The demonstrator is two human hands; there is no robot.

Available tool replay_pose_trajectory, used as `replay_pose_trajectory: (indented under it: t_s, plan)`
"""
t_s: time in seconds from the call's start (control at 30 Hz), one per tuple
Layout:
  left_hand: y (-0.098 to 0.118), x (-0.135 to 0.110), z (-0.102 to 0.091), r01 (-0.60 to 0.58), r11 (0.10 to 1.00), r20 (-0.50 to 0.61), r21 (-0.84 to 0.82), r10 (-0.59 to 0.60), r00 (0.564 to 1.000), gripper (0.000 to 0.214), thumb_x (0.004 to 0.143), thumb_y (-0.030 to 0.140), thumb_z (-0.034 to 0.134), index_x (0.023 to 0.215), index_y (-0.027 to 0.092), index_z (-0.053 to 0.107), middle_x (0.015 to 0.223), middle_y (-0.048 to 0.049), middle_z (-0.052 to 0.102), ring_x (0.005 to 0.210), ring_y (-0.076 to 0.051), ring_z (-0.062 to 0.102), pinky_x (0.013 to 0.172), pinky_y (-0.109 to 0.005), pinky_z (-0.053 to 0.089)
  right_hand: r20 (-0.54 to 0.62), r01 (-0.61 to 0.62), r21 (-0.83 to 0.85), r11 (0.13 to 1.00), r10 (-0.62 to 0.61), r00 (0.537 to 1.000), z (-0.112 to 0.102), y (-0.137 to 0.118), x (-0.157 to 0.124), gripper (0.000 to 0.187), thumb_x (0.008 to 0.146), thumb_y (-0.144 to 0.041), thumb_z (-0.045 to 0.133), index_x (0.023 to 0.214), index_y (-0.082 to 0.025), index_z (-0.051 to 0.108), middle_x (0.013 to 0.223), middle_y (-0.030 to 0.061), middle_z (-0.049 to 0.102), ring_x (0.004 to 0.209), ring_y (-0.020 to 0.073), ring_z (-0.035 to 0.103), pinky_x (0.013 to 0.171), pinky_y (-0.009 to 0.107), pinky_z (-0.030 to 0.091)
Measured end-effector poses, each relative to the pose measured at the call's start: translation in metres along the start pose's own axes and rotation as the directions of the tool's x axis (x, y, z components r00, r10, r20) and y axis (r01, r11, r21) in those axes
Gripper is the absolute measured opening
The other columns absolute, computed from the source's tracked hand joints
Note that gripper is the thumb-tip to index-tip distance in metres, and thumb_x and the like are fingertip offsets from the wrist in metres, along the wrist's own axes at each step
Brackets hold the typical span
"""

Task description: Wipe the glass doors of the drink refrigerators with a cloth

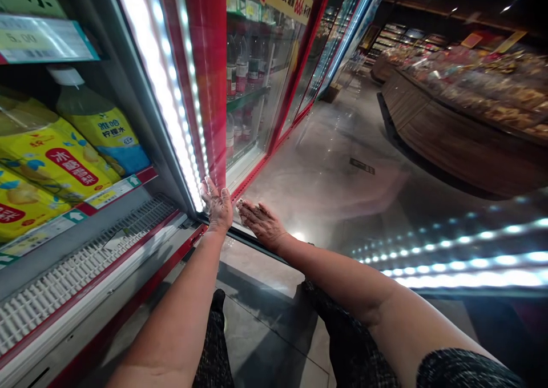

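My left hand (pixel 219 210) has its fingers spread near the lower hinge-side corner of an open glass fridge door (pixel 317 205), beside the bright light strip. Close to it on the right, my right hand (pixel 262 222) lies flat on the lower part of the glass, fingers stretched forward. Pale glare or something whitish shows on the fingertips of both hands; I cannot tell which. The door's dark bottom edge (pixel 257 241) runs just under the hands. No held object is visible in either hand.
On the left, yellow-labelled drink bottles (pixel 64 160) stand on a fridge shelf above a white slatted grille (pixel 81 262). A red-framed fridge (pixel 257 68) continues ahead. To the right is a wooden display bin (pixel 462 131) of packaged goods. Tiled floor (pixel 274 331) lies below.
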State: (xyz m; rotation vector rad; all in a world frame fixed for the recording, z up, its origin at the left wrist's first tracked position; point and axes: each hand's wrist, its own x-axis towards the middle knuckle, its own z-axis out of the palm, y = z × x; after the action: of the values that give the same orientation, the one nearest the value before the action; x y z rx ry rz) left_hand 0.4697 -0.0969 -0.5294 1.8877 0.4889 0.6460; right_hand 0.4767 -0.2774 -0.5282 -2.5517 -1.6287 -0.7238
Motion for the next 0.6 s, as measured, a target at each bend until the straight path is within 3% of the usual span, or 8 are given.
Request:
replay_pose_trajectory:
  t_s: [0.2, 0.43, 0.6]
  plan:
    - [0.004, -0.003, 0.001, -0.022, 0.999, 0.018, 0.026, 0.021, 1.0, 0.084, 0.098, 0.065, 0.036, 0.163, 0.012, 0.024, 0.17, -0.0241, 0.016, 0.161, -0.032, 0.011, 0.129, -0.058, 0.008, -0.027, -0.103, -0.025, 0.994, 0.103, 0.994, -0.035, 0.008, 0.0, 0.055, 0.104, -0.015, 0.046, 0.158, -0.025, 0.043, 0.162, 0.0038, 0.045, 0.155, 0.016, 0.033, 0.134, 0.042, 0.008]
    - [0.003, -0.008, 0.004, -0.038, 0.998, 0.036, 0.053, 0.036, 0.999, 0.095, 0.094, 0.061, 0.049, 0.165, 0.01, 0.013, 0.17, -0.0242, 0.013, 0.161, -0.031, 0.007, 0.129, -0.056, 0.007, -0.006, -0.063, -0.022, 0.998, 0.063, 0.998, -0.013, 0.004, -0.048, 0.055, 0.103, -0.016, 0.048, 0.158, -0.025, 0.042, 0.155, 0.0016, 0.055, 0.146, 0.0112, 0.047, 0.132, 0.031, 0.015]
    - [0.0, -0.01, 0.006, -0.052, 0.994, 0.067, 0.094, 0.045, 0.997, 0.109, 0.087, 0.066, 0.058, 0.165, 0.007, 0.01, 0.17, -0.028, 0.007, 0.161, -0.034, 0.002, 0.128, -0.059, 0.004, 0.008, -0.137, -0.069, 0.988, 0.138, 0.99, -0.039, 0.008, -0.052, 0.056, 0.104, -0.016, 0.046, 0.159, -0.025, 0.042, 0.16, 0.0004, 0.048, 0.152, 0.0128, 0.038, 0.134, 0.033, 0.004]
